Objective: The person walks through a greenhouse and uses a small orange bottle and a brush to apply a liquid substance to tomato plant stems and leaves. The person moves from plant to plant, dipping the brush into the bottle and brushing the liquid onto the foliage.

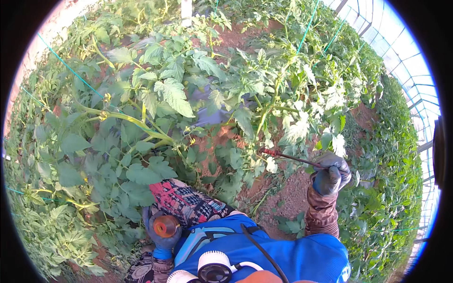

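Observation:
My right hand (331,173), in a dark, worn glove, is closed on a thin dark stick (297,159). Red material is wrapped round the stick's far end, which points left among tomato leaves. Low at the left, beside my patterned trouser leg, my gloved left hand (162,230) holds a small round container (165,226) with orange-brown colour inside. Between and beyond my hands stand tomato plants (173,95) with yellow flowers; a thick stem (141,125) leans across to the left.
Green strings (72,70) run up through the plants. Reddish soil (290,198) and purplish-grey sheeting (208,115) show between the rows. A white post (186,12) stands at the top. Greenhouse framing (407,70) curves along the right. A white device with round parts (214,265) hangs at my chest.

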The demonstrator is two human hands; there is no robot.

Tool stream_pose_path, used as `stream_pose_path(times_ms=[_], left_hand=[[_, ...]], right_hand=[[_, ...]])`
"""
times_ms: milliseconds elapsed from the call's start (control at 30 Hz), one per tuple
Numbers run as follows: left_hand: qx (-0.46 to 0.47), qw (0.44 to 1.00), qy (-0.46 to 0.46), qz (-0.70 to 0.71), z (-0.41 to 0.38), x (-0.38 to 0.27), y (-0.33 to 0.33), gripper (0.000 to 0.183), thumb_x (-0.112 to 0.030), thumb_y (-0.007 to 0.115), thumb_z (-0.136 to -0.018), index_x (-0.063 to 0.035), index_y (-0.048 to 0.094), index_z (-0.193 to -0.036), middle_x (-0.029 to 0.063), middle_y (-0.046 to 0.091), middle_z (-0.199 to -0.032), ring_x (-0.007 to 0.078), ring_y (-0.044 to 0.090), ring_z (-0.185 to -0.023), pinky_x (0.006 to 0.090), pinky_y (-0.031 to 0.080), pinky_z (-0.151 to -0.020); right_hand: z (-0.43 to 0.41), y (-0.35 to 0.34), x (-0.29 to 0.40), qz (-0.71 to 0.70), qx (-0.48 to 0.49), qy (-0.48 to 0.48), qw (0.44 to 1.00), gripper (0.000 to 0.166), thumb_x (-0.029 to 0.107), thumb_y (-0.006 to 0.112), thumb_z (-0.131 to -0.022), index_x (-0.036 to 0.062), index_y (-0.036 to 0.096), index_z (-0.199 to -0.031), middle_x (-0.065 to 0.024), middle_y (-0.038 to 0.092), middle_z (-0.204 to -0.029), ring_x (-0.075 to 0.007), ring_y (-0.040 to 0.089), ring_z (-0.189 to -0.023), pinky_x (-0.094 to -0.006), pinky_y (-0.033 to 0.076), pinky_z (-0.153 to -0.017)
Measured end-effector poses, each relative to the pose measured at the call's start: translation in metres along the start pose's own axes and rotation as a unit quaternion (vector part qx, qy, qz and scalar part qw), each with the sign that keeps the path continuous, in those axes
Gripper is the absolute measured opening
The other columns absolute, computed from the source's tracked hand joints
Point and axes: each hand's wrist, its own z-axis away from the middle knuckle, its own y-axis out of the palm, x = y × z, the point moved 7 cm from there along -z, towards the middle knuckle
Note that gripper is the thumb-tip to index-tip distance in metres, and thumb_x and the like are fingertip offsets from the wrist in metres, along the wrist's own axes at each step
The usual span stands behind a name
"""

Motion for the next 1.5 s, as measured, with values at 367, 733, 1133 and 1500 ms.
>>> stream_pose_path(times_ms=[367, 733, 1133, 1500], left_hand=[[0.023, 0.995, -0.073, 0.07, 0.001, 0.013, 0.015, 0.066, -0.039, 0.075, -0.055, -0.006, 0.051, -0.107, 0.0215, 0.036, -0.129, 0.0369, 0.037, -0.119, 0.045, 0.032, -0.098], [0.005, 0.993, -0.077, 0.093, -0.001, 0.0, 0.001, 0.065, -0.03, 0.078, -0.054, -0.0048, 0.051, -0.107, 0.0203, 0.038, -0.126, 0.037, 0.035, -0.121, 0.0441, 0.031, -0.099], [-0.167, 0.979, -0.093, 0.076, 0.029, 0.021, -0.114, 0.057, -0.03, 0.079, -0.055, -0.0073, 0.055, -0.102, 0.0195, 0.033, -0.133, 0.0318, 0.035, -0.124, 0.0406, 0.037, -0.096], [-0.328, 0.909, -0.204, -0.154, 0.112, 0.065, -0.211, 0.045, -0.034, 0.076, -0.057, -0.009, 0.061, -0.091, 0.013, 0.054, -0.108, 0.0324, 0.034, -0.122, 0.04, 0.031, -0.099]], right_hand=[[0.089, -0.067, -0.171, 0.137, -0.22, 0.158, 0.953, 0.023, 0.007, 0.054, -0.087, -0.0057, 0.057, -0.105, -0.0111, 0.062, -0.098, -0.0149, 0.059, -0.084, -0.0254, 0.047, -0.078], [0.061, -0.08, -0.179, 0.137, -0.209, 0.193, 0.949, 0.021, 0.014, 0.054, -0.084, -0.0007, 0.062, -0.097, -0.0102, 0.063, -0.087, -0.0155, 0.059, -0.078, -0.0276, 0.048, -0.072], [0.089, 0.096, -0.118, -0.481, 0.059, 0.379, 0.788, 0.014, 0.012, 0.056, -0.075, -0.0013, 0.057, -0.079, -0.0122, 0.059, -0.07, -0.0239, 0.059, -0.065, -0.0362, 0.051, -0.063], [0.086, 0.457, 0.118, -0.48, 0.406, 0.167, 0.759, 0.027, 0.015, 0.051, -0.086, -0.0065, 0.055, -0.103, -0.0176, 0.064, -0.084, -0.0225, 0.063, -0.072, -0.0303, 0.05, -0.067]])
